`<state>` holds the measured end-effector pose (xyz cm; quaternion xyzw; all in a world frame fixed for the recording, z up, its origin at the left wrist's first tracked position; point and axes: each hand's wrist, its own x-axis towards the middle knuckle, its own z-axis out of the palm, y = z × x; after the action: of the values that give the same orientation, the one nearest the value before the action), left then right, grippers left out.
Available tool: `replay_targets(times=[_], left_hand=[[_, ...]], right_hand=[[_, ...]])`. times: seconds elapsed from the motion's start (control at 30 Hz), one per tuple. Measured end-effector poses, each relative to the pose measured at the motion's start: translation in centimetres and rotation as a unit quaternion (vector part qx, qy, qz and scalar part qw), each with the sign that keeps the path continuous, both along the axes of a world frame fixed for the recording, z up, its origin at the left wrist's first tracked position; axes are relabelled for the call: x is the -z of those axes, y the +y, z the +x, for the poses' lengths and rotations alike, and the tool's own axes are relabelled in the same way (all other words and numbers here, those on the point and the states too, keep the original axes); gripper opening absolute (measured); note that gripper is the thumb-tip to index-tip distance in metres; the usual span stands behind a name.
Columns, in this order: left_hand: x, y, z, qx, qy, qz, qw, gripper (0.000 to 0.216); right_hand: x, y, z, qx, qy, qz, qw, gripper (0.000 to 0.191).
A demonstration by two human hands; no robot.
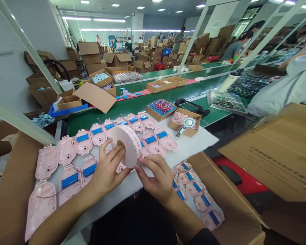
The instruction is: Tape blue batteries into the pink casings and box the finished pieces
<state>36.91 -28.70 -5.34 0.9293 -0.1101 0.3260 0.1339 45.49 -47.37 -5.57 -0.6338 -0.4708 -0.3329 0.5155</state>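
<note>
A wide roll of white tape [129, 146] with pink print around its rim is held up over the work surface. My left hand [108, 165] grips it, fingers in the core hole and thumb under the lower edge. At the roll's right rim, my right hand [156, 175] has thumb and forefinger pinched close together on the tape. Whether a loose tape end lies between them is too small to tell. Around and behind the roll lie pink plastic shell halves [44, 161], many with a blue battery pack [70, 181] inside. Some shells are hidden behind the roll and hands.
The shells lie on a white foam sheet [193, 139]. Behind stand a box of blue batteries with red wires [160, 108] and a box of small pink parts [185, 119]. An open carton [226, 204] at right holds more shells. A green conveyor [99, 119] runs behind; a person's sleeve [283, 81] is at right.
</note>
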Motion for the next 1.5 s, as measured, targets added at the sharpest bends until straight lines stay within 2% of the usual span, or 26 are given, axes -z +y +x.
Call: replay_targets(times=[0.23, 0.37, 0.57, 0.7, 1.0, 1.17, 1.23, 1.3, 1.4, 1.47, 1.5], left_hand=[[-0.6, -0.3, -0.8, -0.057, -0.034, 0.065, 0.996, 0.044], [-1.0, -0.6, -1.2, -0.094, -0.077, 0.094, 0.988, 0.043], [-1.2, -0.7, -1.3, -0.094, -0.085, 0.099, 0.987, 0.042], [-1.2, -0.6, -1.4, -0.100, -0.091, 0.112, 0.985, 0.040], [-1.4, -0.9, -1.2, -0.085, -0.095, 0.107, 0.986, 0.037], [-1.2, -0.6, -1.2, -0.080, -0.085, 0.088, 0.989, 0.039], [-1.1, -0.6, -1.1, -0.067, -0.085, 0.078, 0.991, 0.038], [-1.1, -0.7, -0.9, -0.049, -0.082, 0.067, 0.993, 0.038], [-0.9, -0.8, -0.6, -0.038, -0.067, 0.045, 0.996, 0.041], [-0.6, -0.8, -0.4, -0.043, -0.055, 0.028, 0.997, 0.045], [-0.4, -0.7, -0.4, -0.046, -0.046, 0.018, 0.998, 0.047]], right_hand=[[-0.2, 0.1, -0.4, 0.017, 0.017, -0.008, 1.000, 0.019], [-0.4, 0.3, -0.5, 0.000, 0.033, 0.001, 0.999, 0.017], [-0.3, 0.4, -0.6, -0.020, 0.056, 0.000, 0.998, 0.017], [-0.2, 0.5, -0.6, -0.036, 0.061, 0.002, 0.998, 0.010], [-0.8, 0.5, -0.6, -0.058, 0.099, -0.016, 0.993, 0.014], [-0.3, 0.3, -0.4, -0.105, 0.168, -0.002, 0.980, 0.015], [0.5, 0.4, -0.2, -0.151, 0.229, 0.007, 0.962, 0.017], [1.3, 0.6, -0.2, -0.225, 0.316, 0.028, 0.921, 0.020], [2.5, 1.2, -0.6, -0.348, 0.454, 0.111, 0.813, 0.025], [2.9, 1.7, -1.1, -0.402, 0.510, 0.175, 0.740, 0.028], [3.0, 1.9, -1.5, -0.419, 0.525, 0.197, 0.714, 0.029]])
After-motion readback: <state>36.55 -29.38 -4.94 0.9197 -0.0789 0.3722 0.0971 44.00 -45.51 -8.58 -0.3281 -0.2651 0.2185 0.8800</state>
